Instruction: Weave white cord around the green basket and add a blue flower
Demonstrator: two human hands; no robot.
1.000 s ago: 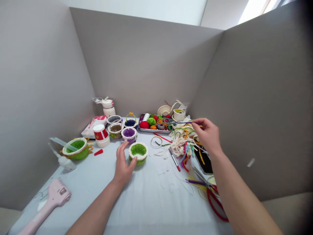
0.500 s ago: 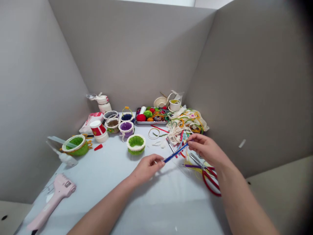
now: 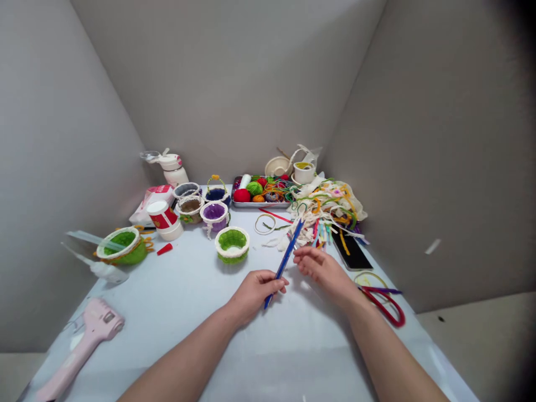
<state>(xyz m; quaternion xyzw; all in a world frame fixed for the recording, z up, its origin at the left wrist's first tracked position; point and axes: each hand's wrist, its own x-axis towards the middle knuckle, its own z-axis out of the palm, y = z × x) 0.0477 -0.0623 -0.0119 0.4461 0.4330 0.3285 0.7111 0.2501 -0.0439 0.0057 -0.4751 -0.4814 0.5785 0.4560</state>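
My left hand (image 3: 256, 293) is closed around a narrow, stiff-looking blue strip (image 3: 286, 259), which slants up and away over the table. Just to its right, my right hand (image 3: 320, 269) has its fingers loosely bent and apart from the strip, with nothing visible in them. Beyond the strip's upper part, a slim silvery tool (image 3: 292, 241) is partly hidden. In front of my hands stands a small green basket with a white rim (image 3: 232, 254). Red-handled scissors (image 3: 391, 312) lie beside my right forearm, their blades hidden.
A heap of yarn scraps (image 3: 330, 201) lies at the back right, near a black phone (image 3: 355, 254). A metal tray (image 3: 262, 205) holds yarn balls. Several small baskets (image 3: 214, 215) stand at left centre. A pink glue gun (image 3: 98, 324) lies at the front left.
My right hand has let go of the blue strip's far end and moved nearer and lower. The strip now points more steeply away, held by my left hand alone. The phone has come into sight.
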